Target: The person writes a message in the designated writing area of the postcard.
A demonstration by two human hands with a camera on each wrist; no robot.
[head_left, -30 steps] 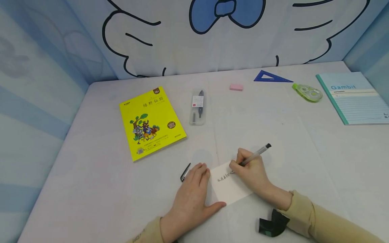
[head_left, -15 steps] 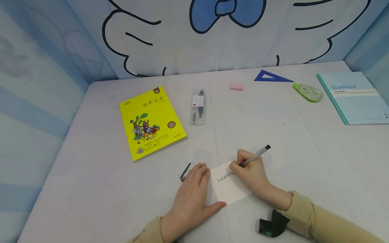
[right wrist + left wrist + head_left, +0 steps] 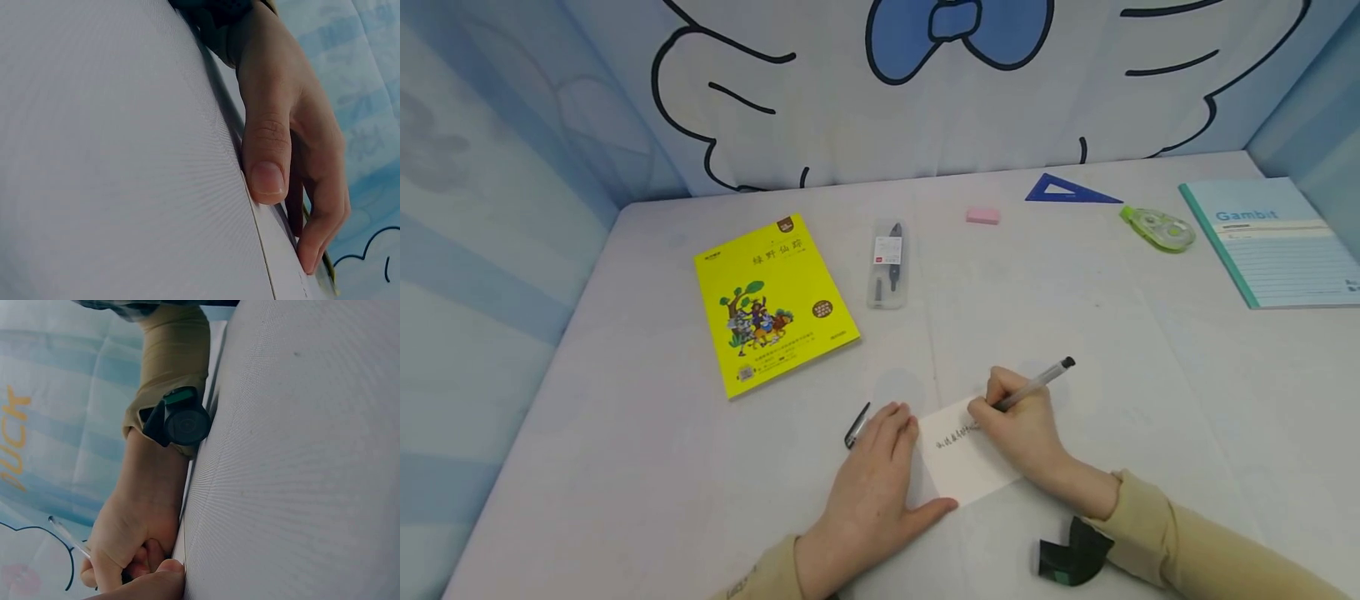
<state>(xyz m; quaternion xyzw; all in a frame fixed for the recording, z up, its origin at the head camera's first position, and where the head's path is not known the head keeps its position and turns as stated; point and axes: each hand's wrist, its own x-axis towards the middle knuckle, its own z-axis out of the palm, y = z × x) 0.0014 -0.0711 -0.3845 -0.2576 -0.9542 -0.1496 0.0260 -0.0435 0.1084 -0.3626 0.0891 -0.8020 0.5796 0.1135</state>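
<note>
A small white card [image 3: 966, 471] lies on the table with a slanting line of dark handwriting near its upper edge. My right hand [image 3: 1022, 425] grips a pen [image 3: 1037, 383] with a clear barrel and black end, its tip hidden behind the fingers over the writing. My left hand [image 3: 872, 483] lies flat at the card's left edge, fingers extended, thumb touching the lower corner. In the right wrist view the left thumb [image 3: 269, 162] rests on the card's edge. A pen cap [image 3: 855, 427] with a black clip sits beside the left fingers, partly covered.
A yellow book [image 3: 775, 304] lies at the left, beside a clear compass case [image 3: 887, 267]. Towards the back are a pink eraser [image 3: 982, 217], a blue set square [image 3: 1071, 190], a green correction tape [image 3: 1159, 229] and a notebook [image 3: 1277, 250]. A black wrist camera [image 3: 1075, 552] is by the right sleeve.
The right hand and pen have shifted very slightly to the right, and the line of writing has grown a little. The left hand has stayed in place.
</note>
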